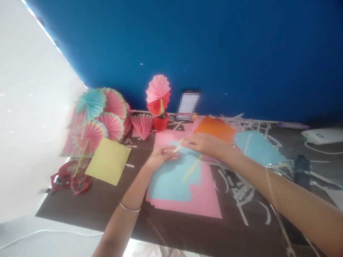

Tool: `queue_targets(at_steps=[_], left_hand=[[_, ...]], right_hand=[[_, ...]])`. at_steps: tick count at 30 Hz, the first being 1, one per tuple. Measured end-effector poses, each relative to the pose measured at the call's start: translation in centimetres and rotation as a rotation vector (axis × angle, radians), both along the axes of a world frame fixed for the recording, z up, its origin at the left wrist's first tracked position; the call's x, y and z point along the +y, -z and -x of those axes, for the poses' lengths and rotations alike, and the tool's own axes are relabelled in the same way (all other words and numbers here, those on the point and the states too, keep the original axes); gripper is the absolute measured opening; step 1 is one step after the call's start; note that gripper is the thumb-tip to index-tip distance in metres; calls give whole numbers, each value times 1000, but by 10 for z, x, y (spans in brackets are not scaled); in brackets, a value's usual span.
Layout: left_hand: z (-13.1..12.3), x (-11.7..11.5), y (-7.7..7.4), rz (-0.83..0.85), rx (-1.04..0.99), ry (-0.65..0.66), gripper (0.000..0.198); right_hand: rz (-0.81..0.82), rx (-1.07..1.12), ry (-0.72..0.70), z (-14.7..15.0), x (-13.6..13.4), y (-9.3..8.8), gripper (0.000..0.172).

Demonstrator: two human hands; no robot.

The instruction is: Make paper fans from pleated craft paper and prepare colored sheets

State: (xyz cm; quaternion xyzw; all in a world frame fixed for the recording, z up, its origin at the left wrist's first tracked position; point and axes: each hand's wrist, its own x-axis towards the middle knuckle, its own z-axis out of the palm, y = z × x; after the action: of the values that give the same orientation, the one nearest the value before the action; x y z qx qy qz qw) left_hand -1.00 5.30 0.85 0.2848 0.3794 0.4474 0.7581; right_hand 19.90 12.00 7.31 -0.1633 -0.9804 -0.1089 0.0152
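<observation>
Over the blue and pink sheets, my left hand point(162, 156) pinches a small pale strip point(177, 147), which looks like paper. My right hand point(203, 143) comes in from the right, its fingertips closed at the strip's upper end; blur hides the exact grip. Beneath both hands lie light blue sheets point(168, 184) on larger pink sheets point(206, 205). A narrow yellow strip point(191, 169) rests slantwise on the blue paper, below my right hand.
Pleated paper fans point(112, 126) crowd the left, beside a yellow sheet point(109, 160). A pink fan point(158, 91) stands in a red pot point(160, 122) at the back. Orange paper point(215, 129), blue paper point(257, 147) and white paper scraps point(243, 191) lie to the right.
</observation>
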Motion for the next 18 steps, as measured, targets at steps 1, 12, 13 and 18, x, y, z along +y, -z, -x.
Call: queue_targets(at_steps=[1, 12, 13, 18], left_hand=[[0, 0, 0, 5, -3, -4, 34], [2, 1, -4, -3, -108, 61, 35], [3, 1, -4, -16, -125, 78, 38], [5, 2, 0, -81, -202, 155, 50]], right_hand=[[2, 0, 3, -1, 0, 1, 32], [-106, 31, -76, 0, -6, 1, 36], [-112, 30, -80, 1, -9, 0, 36], [-124, 30, -105, 2, -17, -6, 35]])
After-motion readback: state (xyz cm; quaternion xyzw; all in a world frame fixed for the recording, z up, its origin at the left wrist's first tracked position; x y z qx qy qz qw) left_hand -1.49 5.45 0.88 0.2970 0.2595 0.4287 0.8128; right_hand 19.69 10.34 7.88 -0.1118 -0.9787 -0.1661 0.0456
